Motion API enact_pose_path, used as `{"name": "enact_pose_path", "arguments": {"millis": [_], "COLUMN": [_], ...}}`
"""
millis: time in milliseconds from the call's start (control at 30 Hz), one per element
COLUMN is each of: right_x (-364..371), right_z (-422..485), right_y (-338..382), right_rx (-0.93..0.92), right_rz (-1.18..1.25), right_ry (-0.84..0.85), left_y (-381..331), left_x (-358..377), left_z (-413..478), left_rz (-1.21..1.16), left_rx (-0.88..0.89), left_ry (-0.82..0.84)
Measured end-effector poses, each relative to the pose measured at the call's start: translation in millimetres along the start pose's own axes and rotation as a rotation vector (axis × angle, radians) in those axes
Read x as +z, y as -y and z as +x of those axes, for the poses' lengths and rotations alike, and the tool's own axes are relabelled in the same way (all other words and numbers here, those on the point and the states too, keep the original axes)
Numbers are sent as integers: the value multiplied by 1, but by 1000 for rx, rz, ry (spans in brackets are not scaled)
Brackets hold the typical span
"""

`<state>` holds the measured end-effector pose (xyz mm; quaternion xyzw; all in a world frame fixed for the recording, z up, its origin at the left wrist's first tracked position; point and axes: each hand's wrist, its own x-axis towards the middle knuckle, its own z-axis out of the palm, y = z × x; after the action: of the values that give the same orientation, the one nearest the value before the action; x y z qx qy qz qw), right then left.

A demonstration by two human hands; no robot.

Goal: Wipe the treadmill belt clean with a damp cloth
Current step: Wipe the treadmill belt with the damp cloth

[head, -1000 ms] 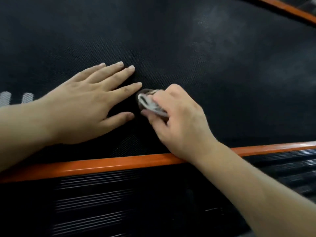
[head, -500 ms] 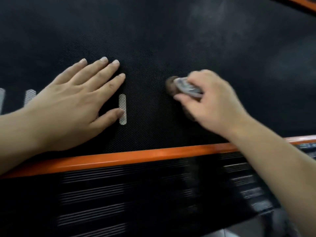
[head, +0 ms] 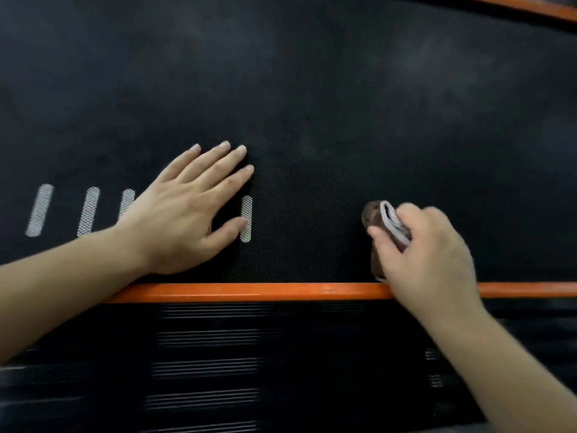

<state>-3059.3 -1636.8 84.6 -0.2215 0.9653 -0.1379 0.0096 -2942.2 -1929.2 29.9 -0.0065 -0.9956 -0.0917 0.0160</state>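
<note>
In the head view, grey patches on the treadmill belt [head: 437,73] could be missed if strokes are confined near the orange side rail [head: 249,290]. The bunched cloth [head: 379,218] is gripped in the curled right hand [head: 427,254] and pressed on the belt; the left hand [head: 187,210] is laid flat, fingers straight, on the belt.
</note>
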Motion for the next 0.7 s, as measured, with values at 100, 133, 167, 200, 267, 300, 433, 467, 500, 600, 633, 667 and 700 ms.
{"name": "enact_pose_path", "arguments": {"millis": [100, 133, 167, 200, 267, 300, 433, 467, 500, 600, 633, 667, 700], "right_x": [20, 28, 33, 35, 36, 37, 50, 54, 56, 53, 52, 51, 50], "right_z": [-9, -8, -5, 5, 36, 52, 73, 58, 40, 37, 51, 68, 81], "right_y": [39, 60, 76, 84, 80, 74, 106, 123, 138, 133, 122, 112, 104], "right_rx": [-96, -196, -293, -366, -392, -344, -276, -400, -547, -728, -688, -588, -439], "right_rz": [72, 124, 169, 171, 119, 92, 97, 133, 179, 183, 145, 103, 88], "right_ry": [8, 52, 101, 126, 83, 59, -14, 31, 98, 214, 194, 152, 90], "left_y": [-1, 1, 6, 13, 29, 35, 39, 39, 39, 41, 43, 44, 45], "left_x": [-4, -6, -10, -15, -24, -27, -23, -23, -24, -21, -21, -20, -18], "left_z": [2, 1, -2, -7, -23, -31, -39, -38, -38, -39, -40, -40, -41], "left_rz": [-45, -54, -38, -3, 40, 38, 28, 17, 13, -8, -14, -21, -27], "left_rx": [13, 17, 9, -21, -154, -219, -275, -268, -267, -259, -250, -246, -245], "left_ry": [7, 23, 41, 54, 70, 78, 59, 60, 57, 21, 15, 10, 5]}}
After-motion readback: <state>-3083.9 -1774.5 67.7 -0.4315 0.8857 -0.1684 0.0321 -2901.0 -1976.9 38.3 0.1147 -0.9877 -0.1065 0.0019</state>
